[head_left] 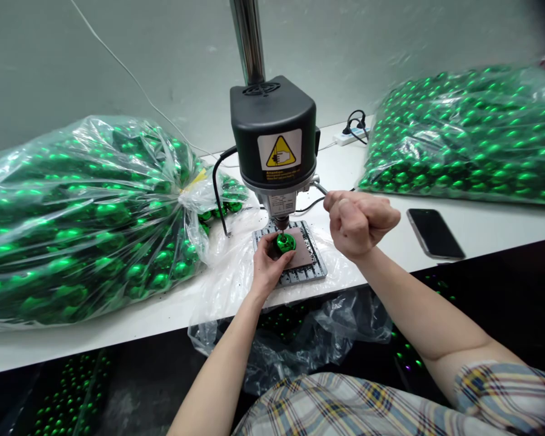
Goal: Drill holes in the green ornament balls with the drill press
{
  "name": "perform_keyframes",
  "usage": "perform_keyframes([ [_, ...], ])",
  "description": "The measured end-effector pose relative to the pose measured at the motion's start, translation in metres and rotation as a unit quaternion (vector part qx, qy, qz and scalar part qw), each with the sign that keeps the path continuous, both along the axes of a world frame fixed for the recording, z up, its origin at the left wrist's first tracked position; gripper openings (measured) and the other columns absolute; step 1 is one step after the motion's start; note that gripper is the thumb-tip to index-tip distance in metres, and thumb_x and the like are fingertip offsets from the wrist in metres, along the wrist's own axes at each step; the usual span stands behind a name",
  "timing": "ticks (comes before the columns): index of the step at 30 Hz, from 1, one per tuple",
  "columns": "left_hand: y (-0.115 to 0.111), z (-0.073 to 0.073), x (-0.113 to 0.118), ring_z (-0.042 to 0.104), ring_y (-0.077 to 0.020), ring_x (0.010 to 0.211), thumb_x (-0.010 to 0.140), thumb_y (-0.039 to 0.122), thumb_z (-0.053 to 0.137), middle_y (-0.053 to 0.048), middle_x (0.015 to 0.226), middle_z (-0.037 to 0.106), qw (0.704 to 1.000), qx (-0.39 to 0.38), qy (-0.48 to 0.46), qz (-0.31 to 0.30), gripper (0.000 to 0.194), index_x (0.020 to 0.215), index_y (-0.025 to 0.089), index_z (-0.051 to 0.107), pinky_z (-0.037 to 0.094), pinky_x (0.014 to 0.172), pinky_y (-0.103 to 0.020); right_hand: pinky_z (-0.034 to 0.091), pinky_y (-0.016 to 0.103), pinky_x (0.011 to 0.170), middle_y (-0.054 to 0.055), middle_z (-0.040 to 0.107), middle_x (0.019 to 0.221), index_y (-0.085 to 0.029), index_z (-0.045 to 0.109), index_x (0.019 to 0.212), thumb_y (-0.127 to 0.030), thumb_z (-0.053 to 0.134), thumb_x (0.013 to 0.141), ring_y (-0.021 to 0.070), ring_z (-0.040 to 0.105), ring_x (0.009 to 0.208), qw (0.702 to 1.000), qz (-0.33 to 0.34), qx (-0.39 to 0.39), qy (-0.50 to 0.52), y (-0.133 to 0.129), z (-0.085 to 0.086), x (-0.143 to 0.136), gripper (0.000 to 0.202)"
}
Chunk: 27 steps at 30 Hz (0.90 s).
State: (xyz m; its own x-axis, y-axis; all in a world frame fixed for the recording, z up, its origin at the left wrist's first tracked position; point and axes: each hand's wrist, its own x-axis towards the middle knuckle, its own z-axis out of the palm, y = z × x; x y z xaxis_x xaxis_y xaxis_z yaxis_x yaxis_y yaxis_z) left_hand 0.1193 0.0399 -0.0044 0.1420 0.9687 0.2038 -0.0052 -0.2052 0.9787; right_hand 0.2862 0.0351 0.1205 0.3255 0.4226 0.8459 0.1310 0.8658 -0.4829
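Note:
Under a small black drill press point(272, 115), my left hand point(269, 261) grips a shiny green ball point(286, 243) between thumb and fingers. The ball rests on a pinkish-brown board point(305, 249) on the press's grey slotted base plate point(320, 269). Right above the ball is the drill chuck point(281, 223), its bit reaching down to the ball's top. My right hand point(361, 221) is closed in a fist around the end of the feed lever point(320, 188) at the press's right side. Dark specks lie scattered over the board and base.
Big clear bags of green balls stand left point(86, 224) and right point(467, 139). A phone point(435, 233) lies on the white table point(390, 242). A power strip point(349, 134) sits at the back. Crumpled clear plastic point(318, 333) hangs over the front edge.

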Motion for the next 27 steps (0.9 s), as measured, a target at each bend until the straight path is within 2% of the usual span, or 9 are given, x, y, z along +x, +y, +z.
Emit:
perform_keyframes([
  [6,-0.001,0.001,0.000,0.067,-0.0241,0.110,0.070,0.033,0.088,-0.008,0.116,0.069,1.000,0.001,-0.008,0.002,0.055,0.117,0.021,0.061,0.052,0.101,-0.041,0.022,0.032,0.041,-0.006,0.022,0.041,-0.019,0.020,0.047,-0.018,0.064,0.081,0.0092,0.021,0.035,0.991,0.023,0.135,0.002,0.002,-0.006,-0.004,0.056],
  [9,0.000,0.004,0.003,0.067,-0.0238,0.107,0.069,0.030,0.088,-0.008,0.113,0.070,1.000,-0.007,-0.003,0.010,0.054,0.115,0.020,0.062,0.052,0.099,-0.041,0.017,0.032,0.040,-0.006,0.023,0.042,-0.019,0.022,0.049,-0.020,0.064,0.086,0.0083,0.021,0.034,0.991,0.016,0.120,0.051,0.003,0.021,-0.011,0.056],
  [11,-0.003,0.009,0.003,0.067,-0.0240,0.105,0.069,0.029,0.088,-0.008,0.111,0.070,0.999,-0.008,0.010,0.030,0.052,0.113,0.020,0.062,0.052,0.098,-0.041,0.016,0.031,0.039,-0.006,0.028,0.041,-0.020,0.034,0.048,-0.028,0.066,0.091,0.0080,0.022,0.035,0.993,0.012,0.055,0.102,0.008,0.049,-0.014,0.054],
  [15,-0.039,0.027,-0.007,0.065,-0.0262,0.102,0.072,0.024,0.083,-0.008,0.106,0.068,0.988,0.019,0.121,0.098,0.040,0.106,0.021,0.063,0.052,0.093,-0.043,0.014,0.030,0.036,-0.006,0.031,0.041,-0.022,0.038,0.047,-0.039,0.074,0.085,0.0071,0.025,0.034,0.988,0.071,-0.053,0.125,0.020,0.092,-0.013,0.056],
  [20,-0.091,0.046,-0.043,0.064,-0.0306,0.104,0.069,0.034,0.088,-0.007,0.110,0.069,0.955,0.077,0.268,-0.099,0.047,0.110,0.029,0.066,0.052,0.088,-0.042,0.015,0.028,0.033,-0.006,0.034,0.042,-0.021,0.044,0.050,-0.034,0.079,0.081,0.0069,0.027,0.034,0.982,0.123,-0.058,0.133,0.026,0.094,-0.008,0.049],
  [21,-0.089,0.049,-0.053,0.064,-0.0316,0.105,0.072,0.037,0.087,-0.007,0.111,0.069,0.954,0.082,0.271,-0.101,0.046,0.112,0.030,0.067,0.051,0.089,-0.044,0.015,0.028,0.033,-0.006,0.035,0.042,-0.021,0.044,0.050,-0.033,0.080,0.080,0.0067,0.027,0.034,0.982,0.123,-0.051,0.135,0.026,0.092,-0.009,0.049],
  [23,-0.065,0.054,-0.071,0.064,-0.0324,0.106,0.085,0.036,0.074,-0.009,0.110,0.070,0.962,0.097,0.255,-0.013,0.030,0.113,0.028,0.067,0.050,0.094,-0.046,0.013,0.028,0.032,-0.006,0.035,0.041,-0.021,0.044,0.049,-0.032,0.081,0.079,0.0062,0.026,0.033,0.981,0.118,-0.036,0.148,0.026,0.091,-0.010,0.050],
  [25,-0.019,0.059,-0.088,0.064,-0.0328,0.103,0.094,0.027,0.058,-0.012,0.105,0.069,0.951,0.114,0.261,0.123,0.017,0.108,0.023,0.068,0.047,0.097,-0.049,0.012,0.029,0.032,-0.006,0.035,0.041,-0.021,0.044,0.048,-0.031,0.083,0.077,0.0062,0.025,0.033,0.979,0.118,-0.029,0.161,0.025,0.091,-0.012,0.049],
  [27,0.035,0.066,-0.101,0.062,-0.0350,0.109,0.090,0.015,0.055,-0.017,0.108,0.068,0.909,0.110,0.352,0.192,0.021,0.106,0.017,0.068,0.045,0.102,-0.050,0.011,0.029,0.031,-0.006,0.035,0.041,-0.021,0.044,0.048,-0.030,0.083,0.076,0.0063,0.026,0.033,0.978,0.119,-0.028,0.166,0.025,0.092,-0.013,0.049],
])
